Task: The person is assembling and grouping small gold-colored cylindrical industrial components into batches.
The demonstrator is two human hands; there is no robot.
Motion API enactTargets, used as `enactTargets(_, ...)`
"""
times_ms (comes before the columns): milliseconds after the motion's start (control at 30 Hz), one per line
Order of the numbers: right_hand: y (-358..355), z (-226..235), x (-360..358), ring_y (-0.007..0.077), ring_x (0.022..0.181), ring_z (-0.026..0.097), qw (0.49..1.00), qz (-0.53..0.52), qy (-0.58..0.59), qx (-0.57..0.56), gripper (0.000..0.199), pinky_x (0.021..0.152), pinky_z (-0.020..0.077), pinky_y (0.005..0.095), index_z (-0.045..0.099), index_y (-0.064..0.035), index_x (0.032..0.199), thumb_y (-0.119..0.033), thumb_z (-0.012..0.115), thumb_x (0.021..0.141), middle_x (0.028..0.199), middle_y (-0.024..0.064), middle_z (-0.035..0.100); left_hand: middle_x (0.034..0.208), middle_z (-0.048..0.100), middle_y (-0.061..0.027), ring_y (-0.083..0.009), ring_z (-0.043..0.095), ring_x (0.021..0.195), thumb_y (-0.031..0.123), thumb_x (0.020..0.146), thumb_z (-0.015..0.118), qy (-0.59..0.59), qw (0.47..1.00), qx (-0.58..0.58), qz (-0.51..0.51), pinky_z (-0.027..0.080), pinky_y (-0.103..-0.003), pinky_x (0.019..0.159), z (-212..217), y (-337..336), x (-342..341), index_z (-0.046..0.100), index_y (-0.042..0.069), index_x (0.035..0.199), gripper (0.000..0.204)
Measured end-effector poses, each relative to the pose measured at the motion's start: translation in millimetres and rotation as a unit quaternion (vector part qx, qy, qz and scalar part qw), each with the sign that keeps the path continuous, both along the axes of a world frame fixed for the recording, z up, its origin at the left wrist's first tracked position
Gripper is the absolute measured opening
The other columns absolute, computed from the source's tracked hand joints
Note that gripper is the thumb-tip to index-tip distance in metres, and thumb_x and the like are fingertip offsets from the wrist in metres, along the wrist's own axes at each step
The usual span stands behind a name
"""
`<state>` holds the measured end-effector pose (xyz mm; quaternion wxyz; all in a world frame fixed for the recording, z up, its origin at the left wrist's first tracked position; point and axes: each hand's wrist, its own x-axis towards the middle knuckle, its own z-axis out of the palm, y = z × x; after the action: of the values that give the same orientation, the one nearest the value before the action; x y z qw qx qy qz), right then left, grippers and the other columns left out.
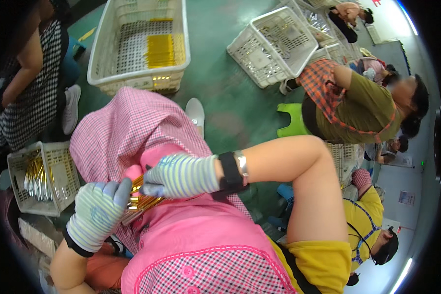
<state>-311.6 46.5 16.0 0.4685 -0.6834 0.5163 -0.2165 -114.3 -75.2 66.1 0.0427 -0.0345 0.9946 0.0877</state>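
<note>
Both my hands wear striped knit gloves and meet over my lap, on a pink apron. My left hand [99, 211] grips the lower end of a bundle of thin golden strips [141, 200]. My right hand [179, 175] closes on the top of the same bundle from the right, with a black wrist strap and a metal bangle on its wrist. Most of the bundle is hidden between the gloves.
A white basket [63, 169] with more golden strips sits at my left. A large white crate [137, 73] holding yellow strips lies ahead on the green floor, another crate [274, 41] beyond. Other people sit at left and right, one on a green stool [291, 120].
</note>
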Motion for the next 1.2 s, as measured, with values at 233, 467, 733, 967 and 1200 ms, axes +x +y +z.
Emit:
enactTargets(233, -10, 54, -108, 0.0263, 0.055, 0.058, 0.86, -0.029, 0.42, -0.288, 0.01, 0.045, 0.0447, 0.037, 0.061, -0.0117, 0.077, -0.019, 0.067, 0.078, 0.062, 0.0083, 0.055, 0.074, 0.061, 0.0013, -0.0095, 0.058, 0.062, 0.027, 0.087, 0.068, -0.207, 0.601, 0.613, 0.469, 0.047, -0.026, 0.058, 8, -32, 32, 0.064, 0.004, 0.101, 0.028)
enactTargets(467, 5, -14, -14, 0.0258, 0.049, 0.057, 0.949, -0.007, 0.184, -0.254, 0.009, 0.041, 0.0429, 0.0406, 0.057, -0.008, 0.079, -0.016, 0.055, 0.083, 0.057, 0.0073, 0.053, 0.084, 0.063, -0.0043, -0.0129, 0.061, 0.067, 0.018, 0.087, 0.065, -0.071, 0.553, 0.711, 0.43, 0.051, -0.027, 0.064, 14, -28, -29, 0.05, 0.001, 0.125, 0.044)
enactTargets(733, 38, -12, -21, 0.0277, 0.057, 0.061, 0.955, -0.154, 0.112, -0.227, 0.022, 0.046, 0.0438, 0.0401, 0.056, -0.0077, 0.091, -0.027, 0.062, 0.082, 0.069, 0.0079, 0.058, 0.095, 0.062, -0.0084, -0.0165, 0.064, 0.068, 0.01, 0.085, 0.063, -0.246, 0.635, 0.636, 0.364, 0.058, -0.03, 0.067, 0, -68, -146, 0.045, 0.002, 0.126, 0.045)
enactTargets(967, 55, -22, -37, 0.0296, 0.061, 0.062, 0.961, -0.216, 0.063, -0.163, 0.026, 0.049, 0.0455, 0.042, 0.056, -0.0082, 0.101, -0.029, 0.058, 0.086, 0.072, 0.0095, 0.058, 0.089, 0.065, -0.0105, -0.02, 0.063, 0.072, 0.043, 0.086, 0.063, -0.228, 0.927, 0.289, 0.072, 0.05, -0.033, 0.071, -24, -22, -397, 0.064, 0.001, 0.104, 0.045)
enactTargets(1200, 68, -36, -40, 0.0297, 0.063, 0.062, 0.942, -0.273, 0.035, -0.19, 0.027, 0.054, 0.0474, 0.0421, 0.058, -0.0083, 0.105, -0.029, 0.059, 0.087, 0.071, 0.0105, 0.058, 0.094, 0.066, -0.012, -0.0167, 0.064, 0.082, 0.036, 0.08, 0.075, -0.149, 0.871, 0.461, 0.084, 0.057, -0.034, 0.065, 1, 24, -422, 0.047, -0.001, 0.13, 0.069)
